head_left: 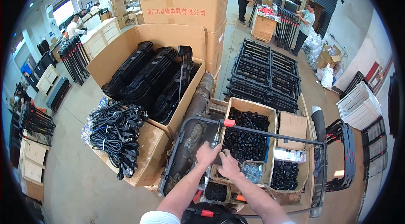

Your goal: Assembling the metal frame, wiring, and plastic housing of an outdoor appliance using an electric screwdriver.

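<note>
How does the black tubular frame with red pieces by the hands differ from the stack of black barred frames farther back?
The tubular frame is one large loop with a mostly open middle; the stack is several layered frames with crossbars. The tubular frame carries bright red pieces; the stack shows no red. The tubular frame lies close to the left hand; the stack is farther away. Both are black.

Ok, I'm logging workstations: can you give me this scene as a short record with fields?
left hand: gripping silver cylindrical metal tool
right hand: close beside the left, grip unclear
in front: black tubular frame with red clip
small parts: glossy black pieces, thin silver metal pieces
left side: bundled black cables on brown cardboard box
</note>
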Motion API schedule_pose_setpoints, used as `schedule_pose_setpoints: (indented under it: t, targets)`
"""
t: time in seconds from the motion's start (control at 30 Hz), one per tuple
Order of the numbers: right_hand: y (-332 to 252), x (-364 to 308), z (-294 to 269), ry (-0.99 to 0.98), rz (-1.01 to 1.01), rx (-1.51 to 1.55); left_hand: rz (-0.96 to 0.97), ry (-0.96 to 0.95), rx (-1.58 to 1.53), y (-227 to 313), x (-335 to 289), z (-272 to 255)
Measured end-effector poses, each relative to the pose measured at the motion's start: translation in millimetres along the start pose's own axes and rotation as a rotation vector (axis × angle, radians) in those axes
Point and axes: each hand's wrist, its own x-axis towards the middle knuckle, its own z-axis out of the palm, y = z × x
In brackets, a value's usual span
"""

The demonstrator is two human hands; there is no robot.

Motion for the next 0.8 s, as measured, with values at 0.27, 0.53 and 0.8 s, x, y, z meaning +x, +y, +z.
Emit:
schedule_pose_setpoints:
  t: [0.27,0.53,0.8]
  targets:
    - [-3.4,-12.7,-12.8,0.026,0.05,-0.04,0.073,0.032,0.033,6.1,-12.7,7.1]
    - [19.5,-21.1,-29.8,0.006,0.031,-0.123,0.169,0.088,0.144,21.4,-23.2,26.8]
    - [31.4,-20.0,-26.9,0.003,0.023,-0.058,0.176,0.06,0.189,23.3,-19.0,29.6]
